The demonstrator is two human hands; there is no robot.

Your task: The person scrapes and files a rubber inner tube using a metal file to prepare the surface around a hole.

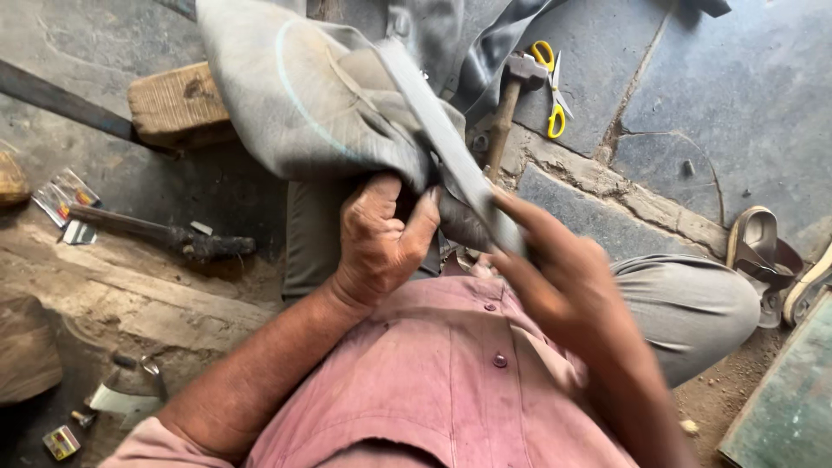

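A large grey rubber tube (295,95) lies draped over my knees, folded on itself. My left hand (377,238) grips its lower edge, thumb and fingers pinched on the rubber. My right hand (555,269), blurred by motion, holds a long flat metal file (446,143) that lies diagonally across the tube's edge, just right of my left thumb. Below both hands are my pink buttoned shirt and grey trousers.
A hammer (507,108) and yellow-handled scissors (553,87) lie on the stone slabs behind the tube. A wooden block (178,104), a dark bar and another hammer-like tool (165,234) are at left. A sandal (763,256) sits at right.
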